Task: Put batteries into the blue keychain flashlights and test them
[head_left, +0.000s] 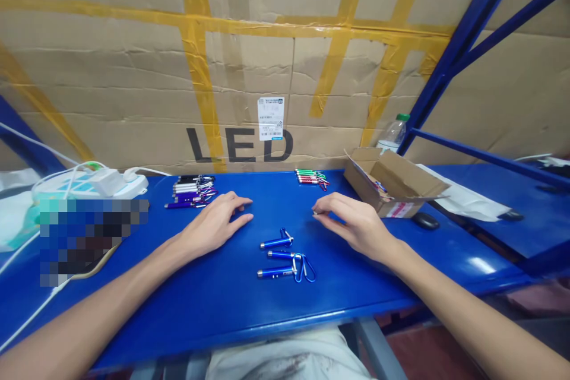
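Observation:
My left hand (222,221) rests over the blue table (187,303) with its fingers apart and nothing in them. Thumb and fingertips of my right hand (350,219) are pinched together; a tiny bit shows at the tips, too small to name. Between and in front of my hands lie three blue keychain flashlights (276,273) with blue carabiner clips (304,267). Near my left fingers is a row of black, silver and purple keychain flashlights (187,196). Beyond my right hand, green and red ones (307,177) lie side by side.
An open cardboard box (394,181) stands at the right, with a plastic bottle (394,133) behind it and a black mouse (426,221) beside it. White power strips and cables (107,184) crowd the left. A large taped carton (133,101) walls off the back.

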Demonstrator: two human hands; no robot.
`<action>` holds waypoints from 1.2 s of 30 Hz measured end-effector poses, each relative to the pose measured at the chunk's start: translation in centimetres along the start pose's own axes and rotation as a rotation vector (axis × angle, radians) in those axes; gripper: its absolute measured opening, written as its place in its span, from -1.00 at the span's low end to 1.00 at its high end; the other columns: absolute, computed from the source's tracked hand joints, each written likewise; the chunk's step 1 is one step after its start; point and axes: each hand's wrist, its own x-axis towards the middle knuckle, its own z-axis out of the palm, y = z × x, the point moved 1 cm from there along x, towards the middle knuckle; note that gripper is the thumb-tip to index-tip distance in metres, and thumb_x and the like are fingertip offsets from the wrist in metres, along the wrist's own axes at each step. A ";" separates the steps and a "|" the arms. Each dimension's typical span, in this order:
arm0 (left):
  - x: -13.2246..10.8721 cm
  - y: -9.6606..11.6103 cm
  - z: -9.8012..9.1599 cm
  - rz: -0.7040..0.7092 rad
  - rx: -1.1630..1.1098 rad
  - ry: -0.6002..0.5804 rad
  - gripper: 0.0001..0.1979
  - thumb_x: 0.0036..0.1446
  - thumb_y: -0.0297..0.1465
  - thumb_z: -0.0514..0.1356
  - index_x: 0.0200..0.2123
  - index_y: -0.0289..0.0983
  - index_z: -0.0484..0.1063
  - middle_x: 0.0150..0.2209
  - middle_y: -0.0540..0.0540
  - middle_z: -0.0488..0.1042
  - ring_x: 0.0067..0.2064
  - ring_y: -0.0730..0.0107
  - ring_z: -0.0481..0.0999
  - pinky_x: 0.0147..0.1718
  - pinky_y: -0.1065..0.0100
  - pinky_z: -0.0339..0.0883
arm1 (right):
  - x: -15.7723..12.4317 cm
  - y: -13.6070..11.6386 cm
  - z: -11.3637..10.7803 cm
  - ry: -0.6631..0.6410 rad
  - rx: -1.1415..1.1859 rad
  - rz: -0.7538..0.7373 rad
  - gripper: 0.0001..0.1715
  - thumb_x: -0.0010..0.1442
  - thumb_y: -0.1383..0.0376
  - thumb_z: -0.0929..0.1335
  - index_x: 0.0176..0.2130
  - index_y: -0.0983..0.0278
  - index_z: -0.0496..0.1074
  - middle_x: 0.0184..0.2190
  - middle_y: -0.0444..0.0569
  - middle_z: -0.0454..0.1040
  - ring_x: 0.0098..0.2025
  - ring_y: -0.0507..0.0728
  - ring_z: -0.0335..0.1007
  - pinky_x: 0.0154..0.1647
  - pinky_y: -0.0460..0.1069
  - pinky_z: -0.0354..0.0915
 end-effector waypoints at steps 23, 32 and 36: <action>0.2 -0.3 0.1 0.003 0.010 0.010 -0.47 0.42 0.00 0.10 0.20 -0.21 0.55 -0.04 -0.19 0.56 -0.03 0.04 0.57 0.02 0.09 0.44 | -1.1 -2.7 -1.2 0.166 -0.384 -0.559 -0.60 0.31 0.56 0.44 0.11 0.37 0.58 -0.10 0.18 0.73 0.00 0.29 0.72 0.07 0.09 0.68; 0.2 -0.2 0.0 0.008 0.013 0.025 -0.46 0.42 0.02 0.10 0.18 -0.21 0.57 -0.04 -0.20 0.58 -0.04 0.05 0.58 0.00 0.10 0.46 | -1.6 -1.6 -0.8 0.194 -0.337 -0.526 -0.55 0.33 0.53 0.44 0.17 0.26 0.55 -0.09 0.11 0.73 0.00 0.26 0.71 0.00 0.11 0.69; 0.1 -0.2 0.1 0.011 0.019 0.027 -0.48 0.42 0.01 0.10 0.18 -0.19 0.56 -0.04 -0.19 0.58 -0.03 0.05 0.58 0.00 0.11 0.46 | -1.7 0.5 -2.9 0.257 -0.502 -0.393 -0.63 0.38 0.48 0.42 0.13 0.24 0.53 -0.10 0.12 0.70 -0.03 0.26 0.66 -0.03 0.13 0.62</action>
